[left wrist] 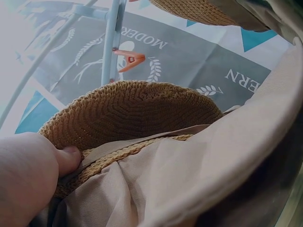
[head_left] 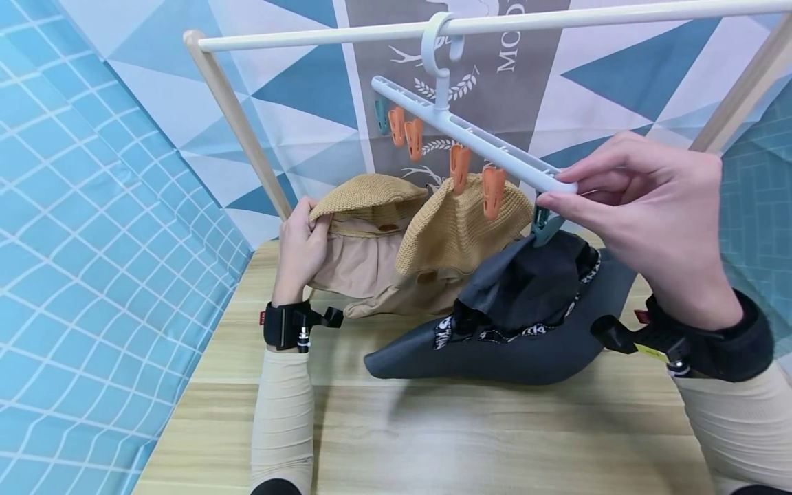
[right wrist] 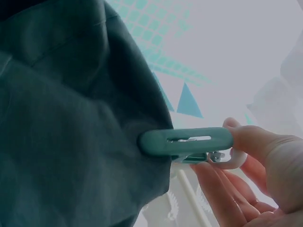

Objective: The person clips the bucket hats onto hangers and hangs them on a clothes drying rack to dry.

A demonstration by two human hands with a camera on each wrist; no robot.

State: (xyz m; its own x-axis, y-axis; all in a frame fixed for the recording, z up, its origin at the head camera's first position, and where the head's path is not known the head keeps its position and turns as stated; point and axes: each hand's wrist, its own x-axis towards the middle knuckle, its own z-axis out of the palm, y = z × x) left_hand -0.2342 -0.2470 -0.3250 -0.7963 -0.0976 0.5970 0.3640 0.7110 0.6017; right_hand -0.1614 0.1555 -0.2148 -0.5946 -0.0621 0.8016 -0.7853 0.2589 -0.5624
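Observation:
At the left, my left hand [head_left: 302, 249] grips the edge of a straw bucket hat [head_left: 368, 199] with a beige fabric brim; its thumb presses the woven part in the left wrist view. My right hand [head_left: 662, 220] pinches the near right end of a pale blue clip hanger [head_left: 479, 144], which hooks over a white rail. Below that end, a green clip [right wrist: 189, 141] bites a dark hat [head_left: 520, 282] with a wide brim. A second straw hat [head_left: 458, 227] hangs in the middle, beneath two orange clips [head_left: 493, 192].
Further orange clips [head_left: 413, 139] and a teal clip [head_left: 381, 117] hang toward the hanger's far end. The white rail [head_left: 322, 38] runs between wooden posts [head_left: 241, 130] above a wood-patterned table [head_left: 396, 433]. Patterned cloth stands behind and at the sides.

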